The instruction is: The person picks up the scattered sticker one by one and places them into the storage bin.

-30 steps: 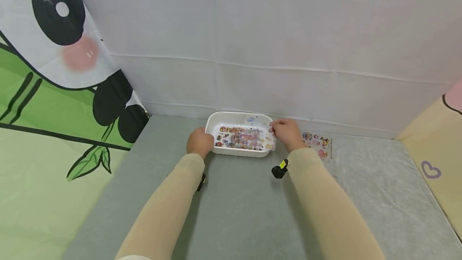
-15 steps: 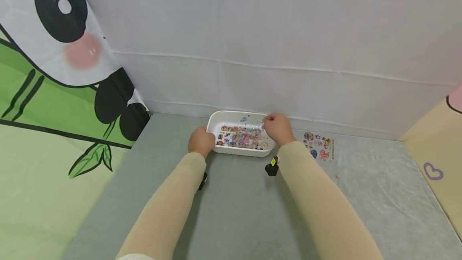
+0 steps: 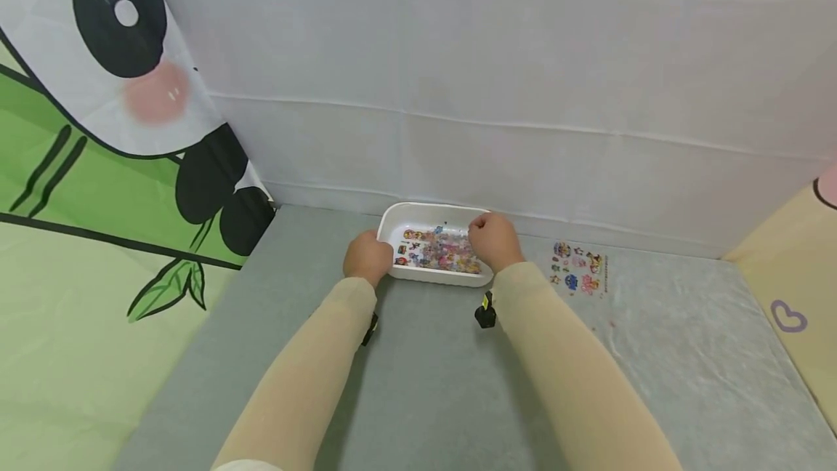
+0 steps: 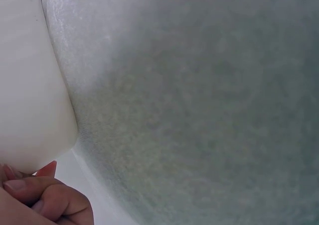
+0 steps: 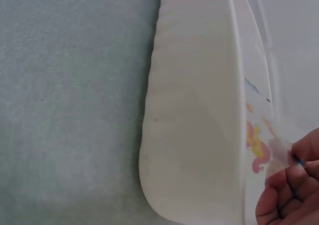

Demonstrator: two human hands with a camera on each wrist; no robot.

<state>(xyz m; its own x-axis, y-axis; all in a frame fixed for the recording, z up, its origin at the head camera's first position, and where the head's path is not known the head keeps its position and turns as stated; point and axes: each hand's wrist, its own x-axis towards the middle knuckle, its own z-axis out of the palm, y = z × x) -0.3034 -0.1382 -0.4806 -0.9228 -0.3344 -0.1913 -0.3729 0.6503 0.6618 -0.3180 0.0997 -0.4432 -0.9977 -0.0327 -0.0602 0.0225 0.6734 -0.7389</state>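
Note:
A white oval-cornered plastic tray [image 3: 434, 277] sits on the grey cloth near the back wall. Its left end is gripped by my left hand [image 3: 368, 259], seen low in the left wrist view beside the tray's pale outer wall [image 4: 30, 85]. Over the tray's right side, my right hand [image 3: 497, 242] pinches a clear sticker sheet [image 5: 256, 140] between thumb and fingers. That sheet carries yellow and pink cartoon figures and slants down inside the rim. Beneath it, several colourful sticker sheets [image 3: 431, 249] overlap in the tray.
Another clear sticker sheet [image 3: 578, 269] lies flat on the grey cloth [image 3: 431, 376] to the tray's right. A white fabric wall [image 3: 497, 78] rises right behind the tray. Printed cartoon panels stand at the left [image 3: 98, 166] and right [image 3: 791, 267].
My right hand has moved left from the tray's right rim further over it, bringing the sticker sheet along and lower. The left hand keeps its grip, and the sheet on the cloth is more uncovered.

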